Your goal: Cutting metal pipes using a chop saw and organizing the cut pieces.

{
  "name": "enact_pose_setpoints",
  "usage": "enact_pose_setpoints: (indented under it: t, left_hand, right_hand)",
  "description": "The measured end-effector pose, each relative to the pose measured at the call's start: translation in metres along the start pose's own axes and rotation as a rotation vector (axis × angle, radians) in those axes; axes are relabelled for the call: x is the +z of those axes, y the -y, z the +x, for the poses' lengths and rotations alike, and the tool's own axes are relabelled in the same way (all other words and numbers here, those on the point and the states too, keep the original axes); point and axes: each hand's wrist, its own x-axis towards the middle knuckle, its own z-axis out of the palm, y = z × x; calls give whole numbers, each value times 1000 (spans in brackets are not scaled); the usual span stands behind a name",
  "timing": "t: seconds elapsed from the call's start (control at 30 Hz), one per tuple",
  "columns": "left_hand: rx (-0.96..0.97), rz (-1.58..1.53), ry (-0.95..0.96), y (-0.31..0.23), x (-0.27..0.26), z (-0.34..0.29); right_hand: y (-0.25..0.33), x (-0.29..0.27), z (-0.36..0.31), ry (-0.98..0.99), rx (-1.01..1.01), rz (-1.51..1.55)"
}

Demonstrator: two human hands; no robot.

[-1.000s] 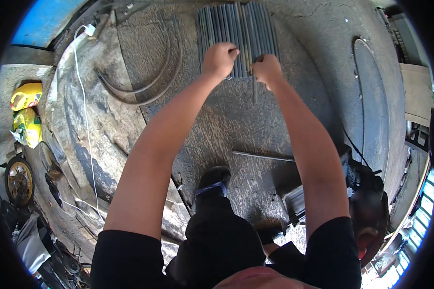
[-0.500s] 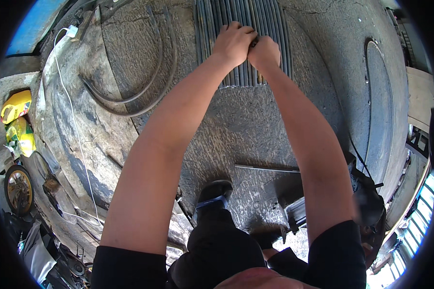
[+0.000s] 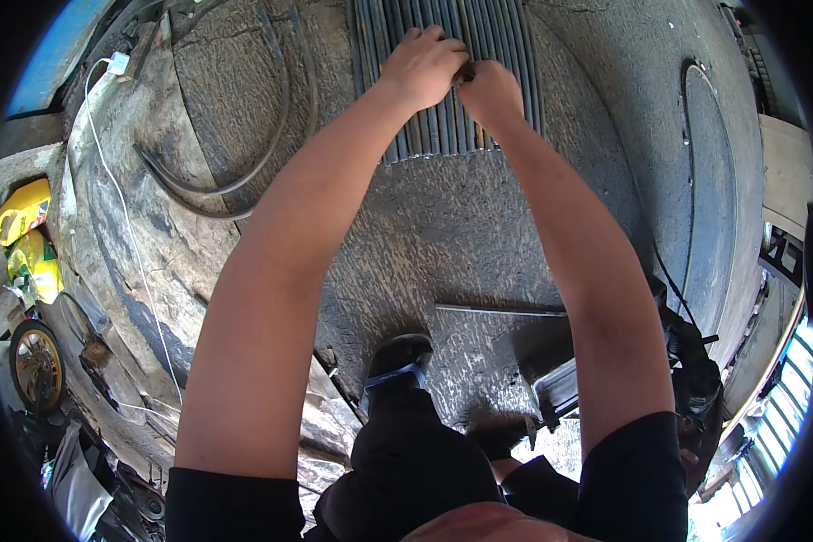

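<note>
A row of long, thin, dark metal rods point(image 3: 427, 142) lies side by side on the floor at the top of the head view. Over the rods, my left hand point(image 3: 425, 69) has its fingers curled and bent toward my right hand point(image 3: 494, 93), which is closed like a fist. Between the two hands a small dark piece point(image 3: 463, 74) shows, mostly covered by my fingers. What exactly it is I cannot make out. Both forearms reach straight ahead from the lower edge.
Left of the rods lie bent, U-shaped dark bars point(image 3: 271, 163). A white cable point(image 3: 122, 208) crosses worn boards, past yellow packages point(image 3: 27, 212) and a wheel point(image 3: 36, 363). A thin straight rod point(image 3: 497, 310) lies ahead of my sandalled foot point(image 3: 399, 361); dark machinery point(image 3: 696, 384) stands right.
The whole view has shifted slightly, so the rods and floor sit a little further left and up. Both hands stay together over the rods, with only a small movement.
</note>
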Motion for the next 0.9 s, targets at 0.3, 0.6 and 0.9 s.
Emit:
enact_pose_setpoints:
  t: [0.3, 0.6, 0.9]
  left_hand:
    - [-58, 19, -12, -7, -2, 2]
    - [-65, -19, 47, -10, -5, 3]
    - [-234, -34, -11, -12, -2, -6]
  right_hand:
    - [1, 2, -9, -72, -21, 11]
    - [-3, 3, -11, -138, -78, 26]
    - [2, 3, -13, -105, -43, 30]
